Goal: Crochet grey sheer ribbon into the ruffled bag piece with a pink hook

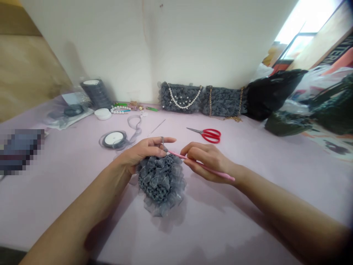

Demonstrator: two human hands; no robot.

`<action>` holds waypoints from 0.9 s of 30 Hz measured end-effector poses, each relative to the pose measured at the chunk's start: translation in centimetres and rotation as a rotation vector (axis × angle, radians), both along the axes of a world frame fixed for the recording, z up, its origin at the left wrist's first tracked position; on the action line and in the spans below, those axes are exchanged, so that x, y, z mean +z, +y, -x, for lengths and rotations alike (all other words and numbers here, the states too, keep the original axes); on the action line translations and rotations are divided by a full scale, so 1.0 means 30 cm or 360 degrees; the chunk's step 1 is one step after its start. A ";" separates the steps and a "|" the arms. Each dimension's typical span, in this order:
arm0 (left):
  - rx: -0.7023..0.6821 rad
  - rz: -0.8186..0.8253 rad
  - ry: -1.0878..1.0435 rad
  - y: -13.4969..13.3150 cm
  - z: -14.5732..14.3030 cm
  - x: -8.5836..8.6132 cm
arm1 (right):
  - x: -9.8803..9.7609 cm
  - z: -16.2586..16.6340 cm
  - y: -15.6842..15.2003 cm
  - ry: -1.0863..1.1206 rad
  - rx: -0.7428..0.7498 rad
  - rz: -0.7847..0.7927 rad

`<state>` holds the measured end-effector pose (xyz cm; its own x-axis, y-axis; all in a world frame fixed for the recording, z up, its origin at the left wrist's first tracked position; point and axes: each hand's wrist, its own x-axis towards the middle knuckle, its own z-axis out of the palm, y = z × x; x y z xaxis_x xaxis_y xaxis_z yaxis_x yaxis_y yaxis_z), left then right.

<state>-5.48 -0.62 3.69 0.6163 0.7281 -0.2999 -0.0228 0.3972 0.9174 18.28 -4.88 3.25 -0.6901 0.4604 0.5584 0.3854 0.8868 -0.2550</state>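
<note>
My left hand (143,151) grips the top edge of a grey ruffled ribbon crochet piece (161,182) that hangs down onto the pink table (248,206). Grey ribbon runs over its outstretched index finger. My right hand (205,160) is closed around a pink crochet hook (202,166), whose tip points left into the top of the grey piece. The ribbon leads back to a spool of grey ribbon (113,139) lying flat behind my left hand.
Red-handled scissors (208,134) lie behind my right hand. Two finished grey bags (180,97) (222,102) lean on the wall, one with pearls, one with a gold chain. A stack of ribbon spools (96,92), beads and small items sit back left. Black bags (271,94) pile at right.
</note>
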 end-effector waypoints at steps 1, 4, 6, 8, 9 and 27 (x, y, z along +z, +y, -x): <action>-0.0020 0.0016 -0.0019 0.004 0.006 -0.002 | 0.005 0.000 -0.003 0.0041 0.0026 0.0073; -0.0050 0.0067 -0.0080 0.010 0.016 -0.003 | 0.020 0.001 -0.016 0.0172 0.0048 0.0305; -0.0045 0.0052 -0.0075 0.002 0.008 -0.004 | 0.022 0.009 -0.027 0.0259 0.0020 0.0502; -0.0044 0.0016 -0.0073 -0.017 -0.019 -0.010 | 0.009 0.026 -0.036 0.0395 -0.0012 0.0649; -0.0049 0.0003 -0.0096 -0.030 -0.038 -0.016 | -0.003 0.036 -0.038 0.0493 -0.0035 0.0667; 0.0346 -0.0713 0.0281 -0.076 -0.115 -0.034 | 0.047 0.043 -0.032 0.0611 -0.0656 0.1176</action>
